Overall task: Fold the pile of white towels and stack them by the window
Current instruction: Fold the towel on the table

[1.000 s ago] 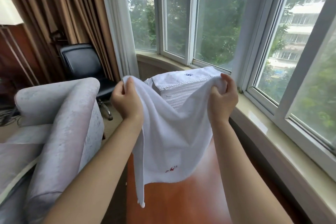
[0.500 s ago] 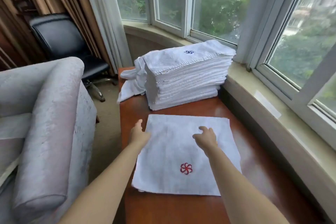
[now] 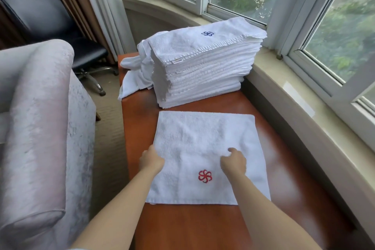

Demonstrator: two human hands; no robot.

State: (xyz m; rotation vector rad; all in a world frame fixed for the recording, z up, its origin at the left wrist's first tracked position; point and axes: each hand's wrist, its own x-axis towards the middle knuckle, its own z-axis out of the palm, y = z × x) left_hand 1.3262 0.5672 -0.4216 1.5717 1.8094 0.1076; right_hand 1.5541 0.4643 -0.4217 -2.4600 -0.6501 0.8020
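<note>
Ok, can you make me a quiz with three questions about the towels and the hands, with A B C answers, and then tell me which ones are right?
1. Where is the stack of folded towels?
A. On the grey armchair
B. On the wooden table, at its far end by the window
C. On the floor

2. What colour is the flower mark on the flat towel?
A. Red
B. Green
C. Yellow

3. What is the flat towel doing?
A. Hanging in the air
B. Rolled into a ball
C. Lying spread on the table with both hands on it

Answers: 1 B, the stack stands on the table beside the window sill. 2 A, the stitched flower is red. 3 C, the left hand is at its left edge and the right hand rests on top.
</note>
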